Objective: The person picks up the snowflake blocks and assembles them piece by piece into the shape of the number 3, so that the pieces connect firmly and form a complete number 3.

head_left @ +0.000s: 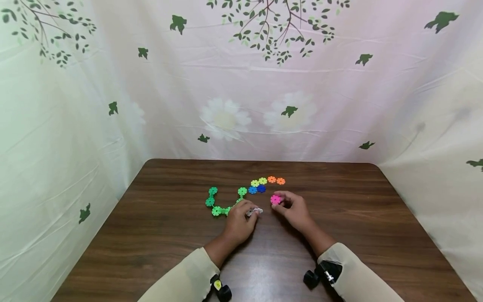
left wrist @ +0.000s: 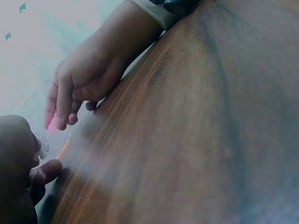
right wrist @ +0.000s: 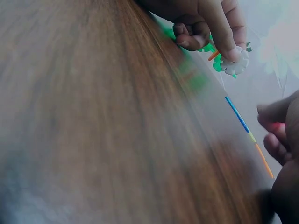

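Note:
My left hand (head_left: 240,221) pinches a whitish notched flower-shaped disc (right wrist: 235,65) between thumb and fingers. Between the thumb and index finger of my right hand (head_left: 297,212) is a bright pink disc (head_left: 276,199) of the same kind. The two discs are apart, a short gap between them. Close by the left hand, a curved chain of linked green discs (head_left: 216,211) lies on the table, partly hidden by that hand. A small orange piece (right wrist: 213,55) shows beside the left fingers in the right wrist view; whether it is held cannot be told.
Beyond the hands, two blue discs (head_left: 257,189), two yellow discs (head_left: 259,182) and two orange discs (head_left: 276,180) lie flat on the brown wooden table (head_left: 170,235). A printed cloth (head_left: 241,84) hangs behind the table's far edge.

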`<state>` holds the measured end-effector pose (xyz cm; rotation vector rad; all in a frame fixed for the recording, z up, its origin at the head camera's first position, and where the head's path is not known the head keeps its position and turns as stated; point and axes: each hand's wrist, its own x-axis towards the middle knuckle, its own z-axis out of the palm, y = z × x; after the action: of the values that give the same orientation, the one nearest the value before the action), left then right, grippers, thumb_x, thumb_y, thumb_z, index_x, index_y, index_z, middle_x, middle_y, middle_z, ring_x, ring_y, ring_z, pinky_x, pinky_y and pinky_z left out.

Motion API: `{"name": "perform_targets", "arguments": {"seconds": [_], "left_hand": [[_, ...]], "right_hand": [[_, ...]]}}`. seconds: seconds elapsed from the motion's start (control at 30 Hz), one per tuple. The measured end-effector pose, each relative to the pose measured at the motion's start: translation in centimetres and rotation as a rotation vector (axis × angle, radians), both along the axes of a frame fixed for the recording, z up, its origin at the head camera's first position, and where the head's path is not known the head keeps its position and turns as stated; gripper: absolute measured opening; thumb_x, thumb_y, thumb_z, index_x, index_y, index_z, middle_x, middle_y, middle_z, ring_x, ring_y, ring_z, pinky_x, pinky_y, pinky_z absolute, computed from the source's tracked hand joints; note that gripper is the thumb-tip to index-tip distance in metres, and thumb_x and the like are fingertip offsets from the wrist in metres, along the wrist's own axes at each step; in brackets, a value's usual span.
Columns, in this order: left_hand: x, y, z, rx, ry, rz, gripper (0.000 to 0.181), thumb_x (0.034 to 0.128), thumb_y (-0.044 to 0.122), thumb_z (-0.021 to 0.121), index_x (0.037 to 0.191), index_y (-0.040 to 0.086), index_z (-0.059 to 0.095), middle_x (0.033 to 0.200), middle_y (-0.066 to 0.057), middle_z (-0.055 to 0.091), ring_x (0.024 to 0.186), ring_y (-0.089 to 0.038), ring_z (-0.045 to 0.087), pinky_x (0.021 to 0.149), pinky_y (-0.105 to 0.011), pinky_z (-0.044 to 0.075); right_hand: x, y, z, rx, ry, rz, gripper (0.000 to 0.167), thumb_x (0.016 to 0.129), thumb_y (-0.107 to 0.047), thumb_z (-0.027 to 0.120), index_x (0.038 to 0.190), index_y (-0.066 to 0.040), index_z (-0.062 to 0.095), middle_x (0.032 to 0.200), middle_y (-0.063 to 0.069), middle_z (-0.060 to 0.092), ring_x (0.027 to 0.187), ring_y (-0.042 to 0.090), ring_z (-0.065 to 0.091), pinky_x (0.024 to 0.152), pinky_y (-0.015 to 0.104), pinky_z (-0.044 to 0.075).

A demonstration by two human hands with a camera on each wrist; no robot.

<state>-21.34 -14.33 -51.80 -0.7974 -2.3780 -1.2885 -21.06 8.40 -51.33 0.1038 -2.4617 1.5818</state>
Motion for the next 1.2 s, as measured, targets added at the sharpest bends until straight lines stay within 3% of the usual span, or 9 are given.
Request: {"name": "perform_targets", "arguments": {"seconds": [0.2,0.57,0.93,1.2], "left_hand": [[-0.12,-0.01,-0.05,0.004,0.031,0.002,0.006,0.0962,0.001,0.079,0.1,0.004,0.08,0.104,-0.008,0.076,0.094,-0.022,0.076,0.081,-0.034,0.062],[0.13,0.0,0.18,-0.009,0.021,0.004,0.006,0.0959,0.001,0.079,0.1,0.005,0.08,0.104,-0.008,0.076,0.095,-0.023,0.076,0.083,-0.037,0.062],[-0.11,-0.1,0.08,-0.02,-0.001,-0.011,0.004,0.0993,0.006,0.078,0.102,0.007,0.08,0.107,-0.007,0.077,0.098,-0.022,0.076,0.086,-0.036,0.062],[-0.11,-0.12,0.14,0.003,-0.021,-0.02,0.004,0.0998,0.006,0.077,0.102,0.006,0.081,0.107,-0.006,0.076,0.098,-0.021,0.075,0.084,-0.034,0.062]], "right_hand": [[0.31,-0.08,0.34,-0.035,-0.055,0.131,0.032,0.089,-0.009,0.091,0.119,-0.003,0.08,0.097,0.013,0.081,0.087,0.008,0.065,0.08,0.023,0.052],[0.65,-0.12,0.52,-0.035,-0.088,0.24,0.029,0.088,-0.012,0.092,0.114,-0.007,0.08,0.097,0.008,0.077,0.087,0.01,0.069,0.079,0.024,0.055],[0.51,0.04,0.46,-0.017,-0.079,0.286,0.027,0.093,-0.01,0.088,0.118,-0.003,0.079,0.095,0.005,0.076,0.086,0.008,0.067,0.077,0.023,0.055],[0.45,0.19,0.44,0.01,-0.062,0.327,0.028,0.095,-0.01,0.085,0.121,-0.002,0.078,0.101,0.012,0.078,0.09,0.008,0.068,0.081,0.023,0.056]]}}
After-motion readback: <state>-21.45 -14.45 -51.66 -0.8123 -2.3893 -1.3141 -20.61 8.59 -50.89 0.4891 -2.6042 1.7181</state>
